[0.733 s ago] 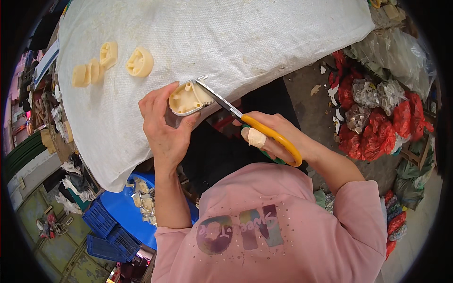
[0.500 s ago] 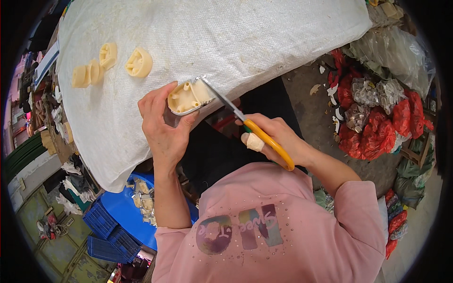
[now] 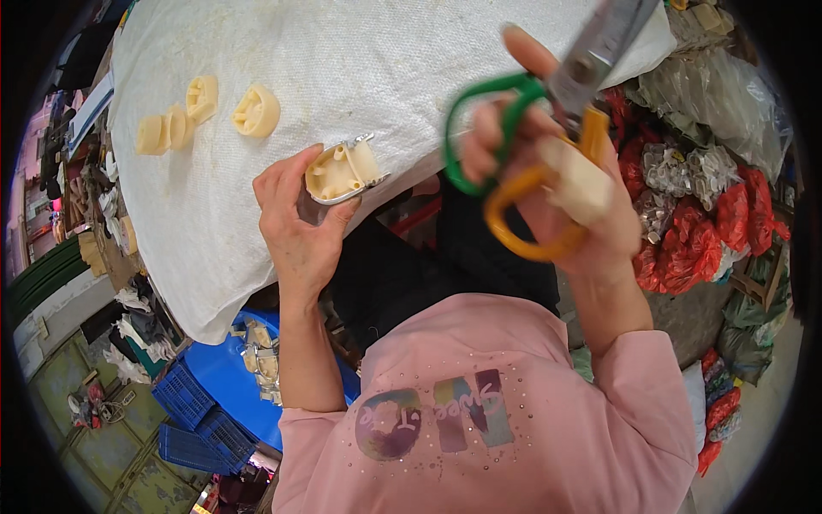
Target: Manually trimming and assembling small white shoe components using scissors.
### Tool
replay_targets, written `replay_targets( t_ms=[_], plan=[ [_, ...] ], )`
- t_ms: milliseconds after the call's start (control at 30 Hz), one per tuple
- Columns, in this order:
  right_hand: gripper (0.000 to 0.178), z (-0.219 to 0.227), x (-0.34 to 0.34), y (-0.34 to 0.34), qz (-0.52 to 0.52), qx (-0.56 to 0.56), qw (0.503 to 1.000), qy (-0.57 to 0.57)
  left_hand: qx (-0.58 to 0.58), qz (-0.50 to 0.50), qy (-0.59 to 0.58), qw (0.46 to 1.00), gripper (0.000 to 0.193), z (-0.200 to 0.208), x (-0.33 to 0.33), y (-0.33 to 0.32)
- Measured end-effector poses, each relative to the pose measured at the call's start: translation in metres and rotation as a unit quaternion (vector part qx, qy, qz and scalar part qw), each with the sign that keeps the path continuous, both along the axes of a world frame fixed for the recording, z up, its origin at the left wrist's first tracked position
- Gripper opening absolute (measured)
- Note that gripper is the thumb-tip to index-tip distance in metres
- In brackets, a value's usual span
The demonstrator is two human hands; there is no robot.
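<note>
My left hand (image 3: 295, 236) is closed on a hollow cream plastic piece (image 3: 338, 174) with a shiny silver rim, holding it over the edge of the white woven sheet (image 3: 368, 73). Its open side, with small pegs inside, faces up. My right hand (image 3: 618, 224) is raised at the upper right and blurred, its fingers through the handles of the scissors (image 3: 586, 73), one green and one orange. The blades point up and right, well apart from the piece. A beige wrap (image 3: 575, 182) covers one finger. Several similar cream pieces (image 3: 256, 111) without silver lie on the sheet at the left.
Below the sheet at the lower left stands a blue tub (image 3: 227, 390) with silver-edged pieces (image 3: 262, 364) in it. Blue crates (image 3: 184, 396) are beside it. On the floor at the right lie red plastic bags (image 3: 689, 244) and clear plastic wrapping (image 3: 715, 98).
My right hand has lifted the scissors off the piece, swinging them up and to the right, and both handle loops now show. My left hand has stayed nearly still with the piece.
</note>
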State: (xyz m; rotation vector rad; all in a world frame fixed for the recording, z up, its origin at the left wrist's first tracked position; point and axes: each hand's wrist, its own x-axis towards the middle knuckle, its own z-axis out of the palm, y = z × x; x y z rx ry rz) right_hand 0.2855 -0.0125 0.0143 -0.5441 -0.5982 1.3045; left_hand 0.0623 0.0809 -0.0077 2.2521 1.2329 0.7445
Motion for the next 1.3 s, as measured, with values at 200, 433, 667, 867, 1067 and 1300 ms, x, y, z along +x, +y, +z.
replay_targets(
  t_ms=[200,433,667,867,1067,1300],
  plan=[
    [0.051,-0.012,-0.019,0.055,-0.106,0.065,0.989,-0.085,0.011,-0.003,0.018,1.000,0.057,0.000,-0.001,0.001],
    [0.044,-0.030,-0.061,0.066,-0.131,0.018,0.989,-0.068,-0.011,-0.005,0.037,0.999,0.059,0.003,-0.001,0.001],
    [0.022,-0.026,-0.041,0.075,-0.060,0.071,0.993,-0.069,-0.011,-0.004,0.053,0.999,0.060,0.004,-0.004,0.000],
    [0.037,-0.032,-0.048,0.088,-0.051,0.013,0.997,-0.054,-0.021,0.004,0.016,1.000,0.059,0.002,-0.002,0.003],
    [0.028,-0.008,-0.019,0.058,-0.043,0.126,0.981,0.138,-0.022,0.005,0.049,0.999,0.060,0.002,-0.004,0.003],
    [0.043,-0.035,-0.058,0.044,-0.059,0.005,0.998,0.036,-0.026,0.011,0.041,0.999,0.060,0.002,-0.001,0.004]
  ],
)
